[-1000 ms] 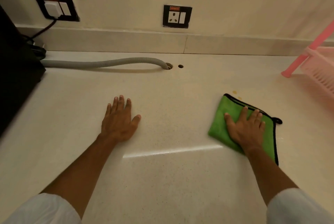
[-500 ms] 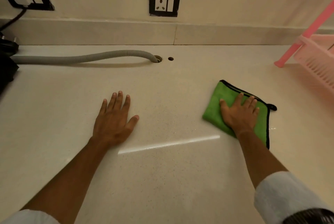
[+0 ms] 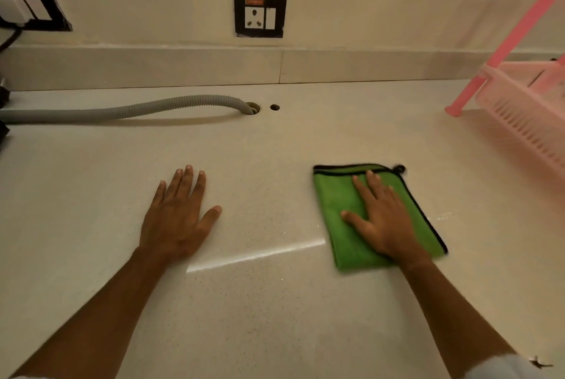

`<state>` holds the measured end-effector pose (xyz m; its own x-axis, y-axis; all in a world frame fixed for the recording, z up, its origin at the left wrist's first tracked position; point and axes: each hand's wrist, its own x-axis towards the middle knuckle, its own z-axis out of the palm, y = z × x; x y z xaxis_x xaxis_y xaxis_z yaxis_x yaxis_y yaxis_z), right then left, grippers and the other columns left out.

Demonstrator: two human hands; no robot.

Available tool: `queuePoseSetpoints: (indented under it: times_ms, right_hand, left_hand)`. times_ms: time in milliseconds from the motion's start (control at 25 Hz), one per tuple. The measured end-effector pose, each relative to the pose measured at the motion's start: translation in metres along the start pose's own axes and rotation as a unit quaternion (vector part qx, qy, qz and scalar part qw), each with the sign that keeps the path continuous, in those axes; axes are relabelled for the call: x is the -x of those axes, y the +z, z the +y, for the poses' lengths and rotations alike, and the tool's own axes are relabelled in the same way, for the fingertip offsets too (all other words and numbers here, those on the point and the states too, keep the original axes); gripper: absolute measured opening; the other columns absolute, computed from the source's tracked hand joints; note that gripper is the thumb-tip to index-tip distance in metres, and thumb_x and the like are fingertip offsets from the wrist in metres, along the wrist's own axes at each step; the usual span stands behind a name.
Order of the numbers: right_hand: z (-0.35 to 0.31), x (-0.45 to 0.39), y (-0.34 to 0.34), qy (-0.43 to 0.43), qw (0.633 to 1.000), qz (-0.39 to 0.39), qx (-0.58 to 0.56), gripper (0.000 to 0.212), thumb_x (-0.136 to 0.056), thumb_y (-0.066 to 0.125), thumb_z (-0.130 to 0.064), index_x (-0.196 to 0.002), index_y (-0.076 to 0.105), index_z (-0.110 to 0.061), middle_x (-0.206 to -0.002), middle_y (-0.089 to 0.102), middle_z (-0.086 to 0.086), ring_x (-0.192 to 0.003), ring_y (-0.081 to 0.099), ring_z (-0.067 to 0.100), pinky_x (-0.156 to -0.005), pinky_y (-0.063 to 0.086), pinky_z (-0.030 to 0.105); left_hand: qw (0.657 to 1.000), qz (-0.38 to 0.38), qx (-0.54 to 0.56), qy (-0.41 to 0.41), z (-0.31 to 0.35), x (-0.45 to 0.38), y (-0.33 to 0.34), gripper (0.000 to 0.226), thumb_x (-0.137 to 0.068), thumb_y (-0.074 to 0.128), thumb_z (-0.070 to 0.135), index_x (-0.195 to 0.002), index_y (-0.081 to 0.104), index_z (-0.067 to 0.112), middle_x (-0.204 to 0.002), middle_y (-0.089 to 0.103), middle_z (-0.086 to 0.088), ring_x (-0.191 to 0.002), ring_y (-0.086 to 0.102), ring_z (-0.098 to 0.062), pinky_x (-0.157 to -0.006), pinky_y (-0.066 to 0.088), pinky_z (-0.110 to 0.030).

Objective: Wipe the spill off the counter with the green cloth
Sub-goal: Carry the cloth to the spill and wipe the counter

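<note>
A folded green cloth (image 3: 336, 204) with black trim lies flat on the pale counter (image 3: 275, 302), right of centre. My right hand (image 3: 382, 219) presses down on it, palm flat and fingers spread, covering the cloth's middle. My left hand (image 3: 177, 219) rests flat on the bare counter to the left, fingers apart, holding nothing. A faint wet sheen (image 3: 443, 216) shows just right of the cloth. No coloured spill is visible around the cloth.
A grey corrugated hose (image 3: 122, 111) runs along the back into a hole (image 3: 252, 108) in the counter. A pink plastic rack (image 3: 526, 109) stands at the right. Wall sockets (image 3: 260, 16) sit above the backsplash. A black object edges in at far left.
My right hand has turned the cloth so its trimmed edge now runs square to the wall, and slid it a little. My left hand stays flat in place.
</note>
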<state>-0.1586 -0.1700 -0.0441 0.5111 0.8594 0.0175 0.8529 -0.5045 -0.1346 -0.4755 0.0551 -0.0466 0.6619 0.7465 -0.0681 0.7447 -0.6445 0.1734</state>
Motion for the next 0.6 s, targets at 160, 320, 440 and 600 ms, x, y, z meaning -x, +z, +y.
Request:
queuePoseSetpoints:
  times_ms: [160,320,440,600]
  right_hand:
    - [0.036,-0.025,-0.001,0.197,0.98,0.013,0.026,0.091,-0.087,0.028,-0.072,-0.155,0.017,-0.014,-0.163,0.011,0.02,-0.151,0.009,0.033,-0.122,0.009,0.051]
    - [0.026,-0.096,-0.007,0.229,0.973,-0.011,0.023,0.09,-0.09,0.028,-0.069,-0.156,0.01,-0.01,-0.162,0.005,0.024,-0.151,0.003,0.036,-0.121,0.008,0.052]
    - [-0.024,-0.11,0.0,0.12,0.992,-0.016,0.045,0.087,-0.092,0.028,-0.067,-0.156,0.009,-0.012,-0.162,0.005,0.025,-0.151,0.005,0.036,-0.122,0.009,0.049]
    - [-0.091,-0.051,0.01,-0.041,0.998,-0.021,0.035,0.089,-0.087,0.017,-0.073,-0.157,0.004,-0.019,-0.163,0.002,0.02,-0.152,0.001,0.031,-0.123,0.006,0.047]
  left_hand:
    - [1.0,0.006,0.005,-0.003,0.002,0.0,0.0,0.083,-0.084,0.008,0.063,-0.152,-0.012,0.019,-0.162,-0.016,-0.005,-0.149,-0.015,-0.017,-0.123,-0.005,-0.04]
    - [1.0,0.01,-0.007,-0.01,0.001,-0.001,0.004,0.083,-0.084,0.007,0.062,-0.152,-0.013,0.02,-0.162,-0.017,-0.004,-0.149,-0.015,-0.017,-0.123,-0.004,-0.041]
    - [1.0,0.009,-0.004,-0.01,0.001,-0.004,0.004,0.083,-0.084,0.008,0.063,-0.152,-0.012,0.02,-0.162,-0.016,-0.004,-0.149,-0.014,-0.018,-0.123,-0.003,-0.042]
    - [1.0,0.008,-0.007,-0.011,0.001,-0.002,0.002,0.077,-0.092,0.016,0.06,-0.152,-0.011,0.02,-0.163,-0.016,-0.005,-0.149,-0.014,-0.018,-0.123,-0.004,-0.041]
